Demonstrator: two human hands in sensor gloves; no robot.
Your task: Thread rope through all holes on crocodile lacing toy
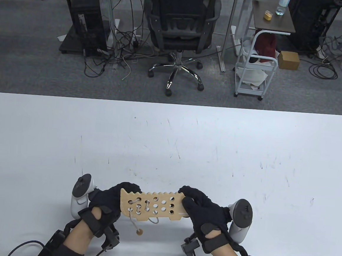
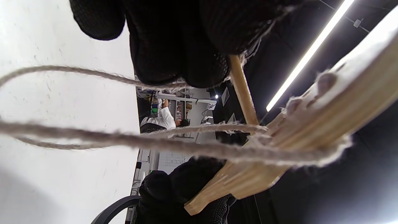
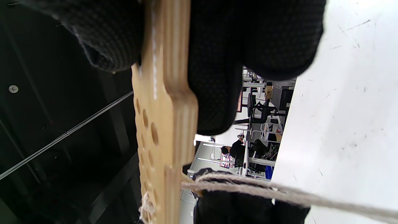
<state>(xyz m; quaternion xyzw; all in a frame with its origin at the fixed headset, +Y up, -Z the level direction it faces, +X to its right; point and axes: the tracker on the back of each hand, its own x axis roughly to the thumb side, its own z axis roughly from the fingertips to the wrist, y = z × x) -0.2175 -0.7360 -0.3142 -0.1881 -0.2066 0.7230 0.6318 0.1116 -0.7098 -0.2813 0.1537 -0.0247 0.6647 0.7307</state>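
The wooden crocodile toy [image 1: 153,205] is held up over the white counter [image 1: 169,145] by its two ends, pinched between the curled fingers of the left hand [image 1: 109,201] and the right hand [image 1: 204,212], with the rope [image 1: 134,219] hanging from its left holes.

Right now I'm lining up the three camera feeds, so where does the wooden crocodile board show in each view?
Table view: the crocodile board sits bottom centre, held between the left hand and right hand.
Left wrist view: the board runs edge-on from lower centre to the right edge.
Right wrist view: the board stands edge-on, left of centre.
Shared landmark: the rope, laced at the board's left-hand end.
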